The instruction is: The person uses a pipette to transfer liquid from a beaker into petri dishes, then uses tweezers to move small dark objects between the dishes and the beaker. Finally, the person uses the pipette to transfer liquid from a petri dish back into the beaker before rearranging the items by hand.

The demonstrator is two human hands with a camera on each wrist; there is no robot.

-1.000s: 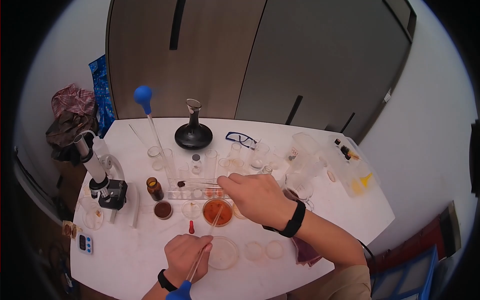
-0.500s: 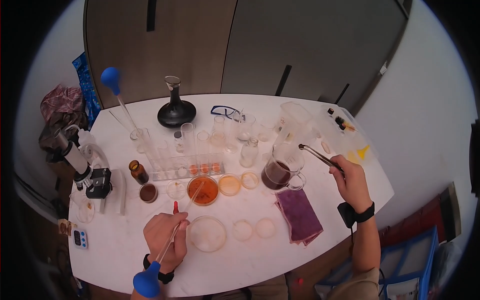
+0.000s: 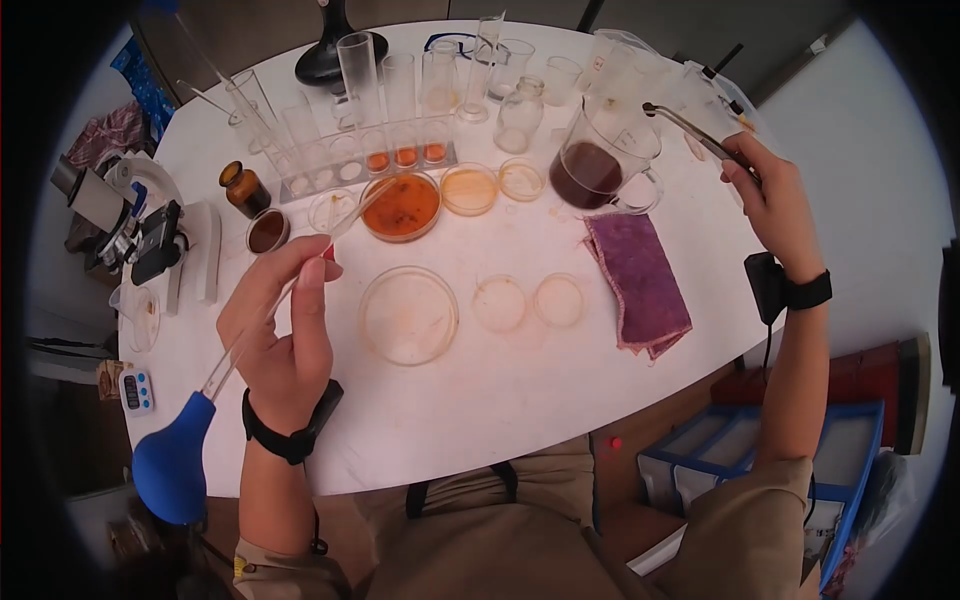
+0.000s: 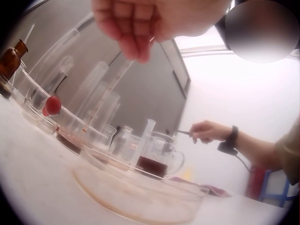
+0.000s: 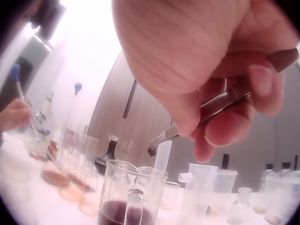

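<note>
My left hand point(image 3: 288, 292) grips a long glass pipette point(image 3: 262, 325) with a blue bulb point(image 3: 170, 472). Its tip reaches toward the petri dish of orange liquid point(image 3: 401, 206). A large, nearly empty petri dish point(image 3: 408, 315) lies just right of this hand and fills the front of the left wrist view point(image 4: 140, 197). My right hand point(image 3: 748, 172) pinches metal tweezers point(image 3: 692, 128), which are held up in the air. Their tip hangs over the glass beaker of dark liquid point(image 3: 598, 165). In the right wrist view the tweezers point(image 5: 206, 115) point down-left above that beaker point(image 5: 133, 197).
A rack of test tubes point(image 3: 370, 155) stands behind the orange dish. A brown bottle point(image 3: 245, 187), a brown dish point(image 3: 267, 231) and a microscope point(image 3: 120, 215) stand at the left. Two small dishes point(image 3: 498, 303) and a purple cloth point(image 3: 635, 265) lie centre-right. A timer point(image 3: 135, 390) sits near the left edge.
My right hand left the test tube rack and swung right with the tweezers to above the beaker. The left hand kept the pipette and drew it back from the orange dish. The head view tilted down.
</note>
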